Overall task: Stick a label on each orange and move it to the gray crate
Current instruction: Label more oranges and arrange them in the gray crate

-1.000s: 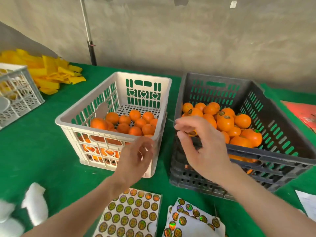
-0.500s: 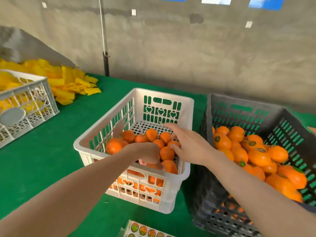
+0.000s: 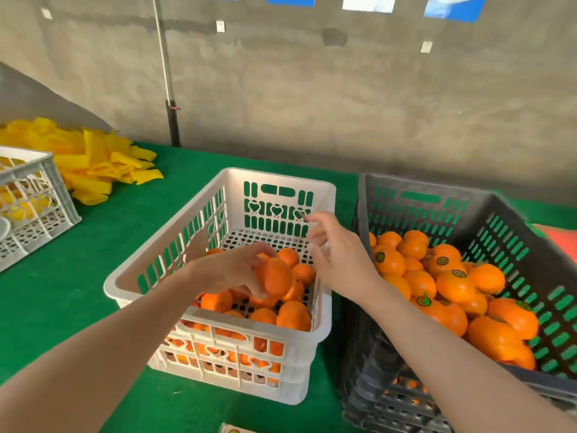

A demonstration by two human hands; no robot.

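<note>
My left hand (image 3: 231, 270) grips one unlabelled orange (image 3: 276, 276) just above the pile of oranges (image 3: 290, 314) in the white crate (image 3: 218, 331). My right hand (image 3: 340, 260) hovers over that crate's right side, close to the held orange, with its fingers spread. A small dark label (image 3: 302, 215) seems to stick to its index fingertip. The gray crate (image 3: 421, 184) stands directly to the right and holds several oranges with round labels (image 3: 452, 285).
A light crate (image 3: 31, 198) stands at the far left with a heap of yellow pieces (image 3: 93, 164) behind it. A corner of a sticker sheet (image 3: 232, 429) shows at the bottom edge. A red item (image 3: 562, 242) lies at the right. Green cloth (image 3: 93, 260) covers the table.
Both hands went from above the sticker sheets into the white crate. My left hand picked up an orange and lifted it. My right hand drew level beside it. The view tilted upward.
</note>
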